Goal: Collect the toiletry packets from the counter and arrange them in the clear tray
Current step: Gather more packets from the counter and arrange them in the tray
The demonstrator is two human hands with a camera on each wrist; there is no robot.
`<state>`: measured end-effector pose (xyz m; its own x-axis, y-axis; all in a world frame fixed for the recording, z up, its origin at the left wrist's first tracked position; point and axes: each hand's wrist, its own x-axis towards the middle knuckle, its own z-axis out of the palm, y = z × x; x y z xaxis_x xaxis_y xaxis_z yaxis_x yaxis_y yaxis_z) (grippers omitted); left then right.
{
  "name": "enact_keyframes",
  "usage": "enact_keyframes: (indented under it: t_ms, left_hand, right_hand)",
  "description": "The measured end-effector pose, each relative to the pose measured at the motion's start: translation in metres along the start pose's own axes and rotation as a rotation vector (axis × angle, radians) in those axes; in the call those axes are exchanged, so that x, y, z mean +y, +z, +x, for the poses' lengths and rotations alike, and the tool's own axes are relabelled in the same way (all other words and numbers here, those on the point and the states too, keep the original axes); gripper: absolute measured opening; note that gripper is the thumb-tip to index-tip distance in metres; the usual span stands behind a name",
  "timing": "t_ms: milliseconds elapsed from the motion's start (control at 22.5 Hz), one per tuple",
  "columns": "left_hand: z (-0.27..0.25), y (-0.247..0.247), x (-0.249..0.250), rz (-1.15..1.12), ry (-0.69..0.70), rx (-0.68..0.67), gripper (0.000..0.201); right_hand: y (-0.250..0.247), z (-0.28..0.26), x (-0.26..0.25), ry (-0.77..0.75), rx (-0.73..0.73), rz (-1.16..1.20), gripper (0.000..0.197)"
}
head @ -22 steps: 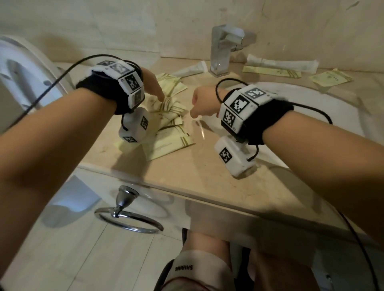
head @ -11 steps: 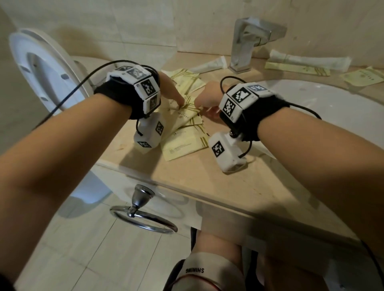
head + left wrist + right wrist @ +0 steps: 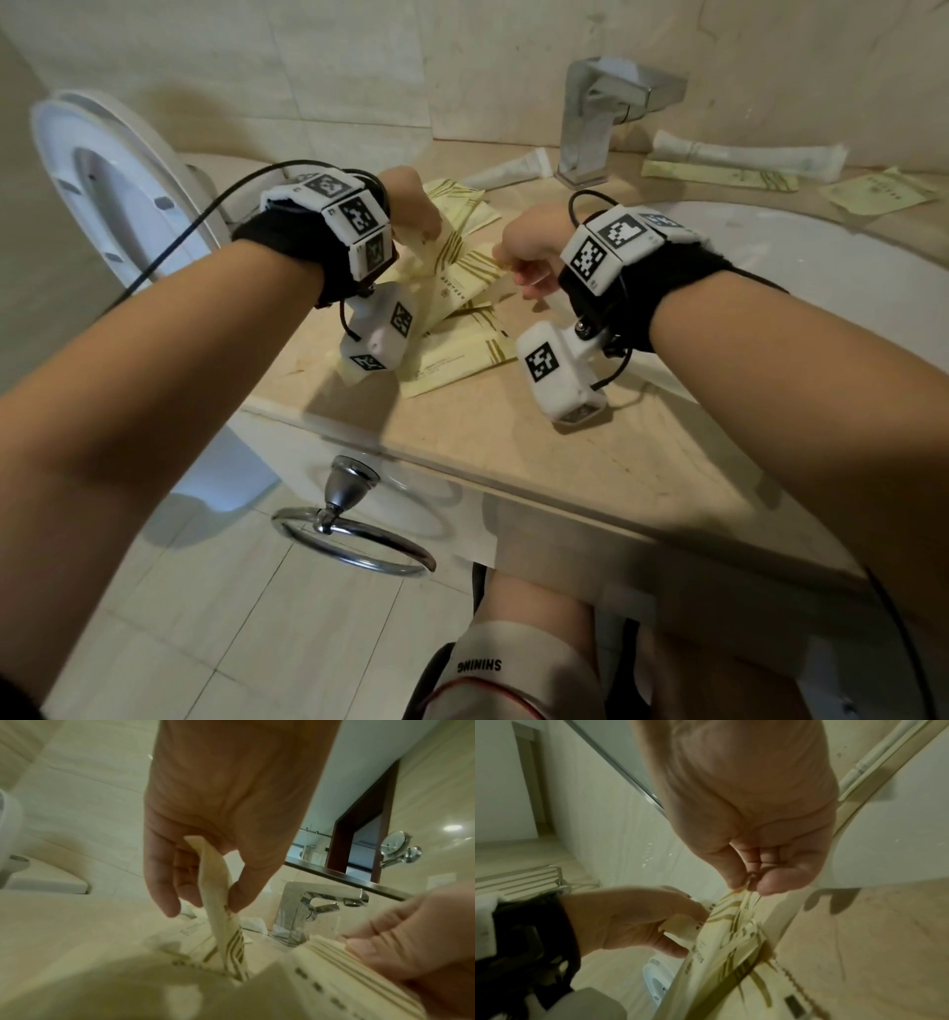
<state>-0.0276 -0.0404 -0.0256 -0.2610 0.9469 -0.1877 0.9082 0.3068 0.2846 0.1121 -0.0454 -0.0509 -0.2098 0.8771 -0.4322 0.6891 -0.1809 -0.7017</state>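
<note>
Both hands have closed in: left hand [image 3: 218, 833] and right hand [image 3: 752, 833] each pinch yellow packets [image 3: 462, 288] off the counter [image 3: 539, 452]; gathering under way.

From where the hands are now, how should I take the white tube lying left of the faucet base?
Pinch the white tube across its narrow middle from above, thumb and finger on its long sides. It lies flat on the counter, apart from the packet pile, with one end close to the faucet, so coming in from the left probably avoids bumping that.
</note>
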Motion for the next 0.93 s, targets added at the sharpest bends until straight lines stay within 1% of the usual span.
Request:
enact_keyframes:
  t_ms: [44, 89, 178, 267, 400, 533, 622, 933]
  left_hand:
    - [-0.002, -0.002, -0.002, -0.107, -0.001, -0.040, 0.043]
    - [-0.004, -0.004, -0.001, -0.193, 0.027, -0.050, 0.040]
    - [-0.013, -0.009, 0.003, -0.289, 0.047, -0.046, 0.038]
    - [-0.030, -0.012, 0.012, -0.363, 0.093, -0.015, 0.033]
    - [-0.043, -0.014, 0.025, -0.412, 0.126, 0.005, 0.018]
    - [-0.057, -0.012, 0.043, -0.517, 0.175, -0.016, 0.016]
    - [-0.061, -0.010, 0.056, -0.556, 0.209, 0.002, 0.015]
    - [-0.075, 0.004, 0.100, -0.728, 0.345, -0.036, 0.023]
  right_hand:
    - [-0.001, -0.003, 0.001, 0.048, -0.033, 0.059, 0.028]
    - [-0.002, -0.007, 0.002, 0.073, -0.025, 0.109, 0.027]
    - [-0.005, -0.016, 0.004, 0.090, -0.014, 0.217, 0.025]
    - [-0.012, -0.027, 0.011, 0.063, 0.026, 0.290, 0.025]
    - [-0.023, -0.040, 0.021, 0.035, 0.067, 0.354, 0.028]
    - [-0.038, -0.055, 0.038, 0.025, 0.133, 0.423, 0.031]
    - [-0.047, -0.062, 0.049, 0.019, 0.161, 0.426, 0.033]
    - [-0.084, -0.097, 0.083, 0.061, 0.280, 0.460, 0.033]
